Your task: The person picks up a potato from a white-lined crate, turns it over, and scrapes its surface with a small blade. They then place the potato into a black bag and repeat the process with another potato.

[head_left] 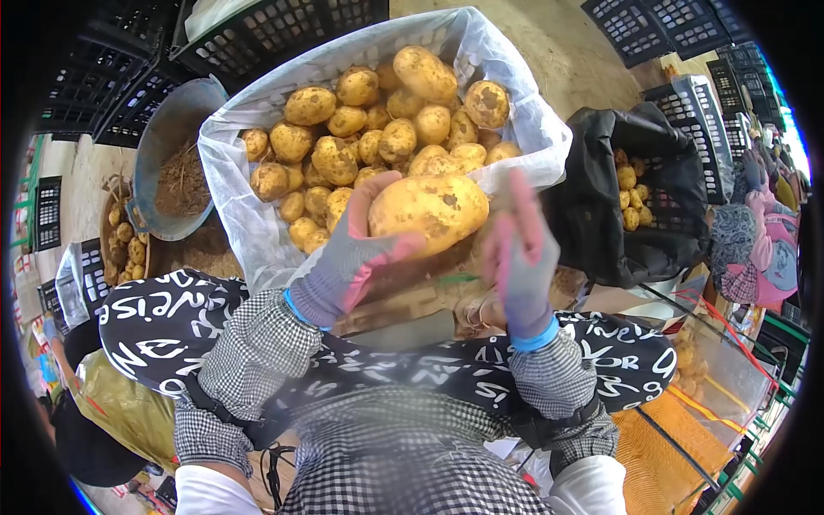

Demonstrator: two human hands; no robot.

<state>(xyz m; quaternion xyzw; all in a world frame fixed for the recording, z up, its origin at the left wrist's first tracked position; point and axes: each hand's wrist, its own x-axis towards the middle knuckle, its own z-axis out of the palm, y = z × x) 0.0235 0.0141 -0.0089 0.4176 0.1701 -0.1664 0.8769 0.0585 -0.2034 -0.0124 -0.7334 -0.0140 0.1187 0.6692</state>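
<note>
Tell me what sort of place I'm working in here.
Likely a potato sorting or packing area: a white-lined crate holds many potatoes, a black-lined crate to its right holds more, and black plastic crates stand beyond.

And here's the left hand [360, 245], gloved in grey and pink, gripping a big, oval, yellow-skinned potato with brown blotches [429, 215]! Just to its right, the matching gloved right hand [524, 266], blurred, fingers pointing up and spread; whether it touches the potato, I can't tell. Beyond them, a crate lined with translucent white sheeting [236, 184], heaped with smaller, soil-flecked yellow potatoes [335, 160]. Over on the right, a black-lined crate [588, 206] with a few potatoes inside; on the left, a round blue-grey tub [176, 116] holding brown soil. Black-and-white checked sleeves [253, 343] above white-lettered black cloth [601, 360]!
</note>
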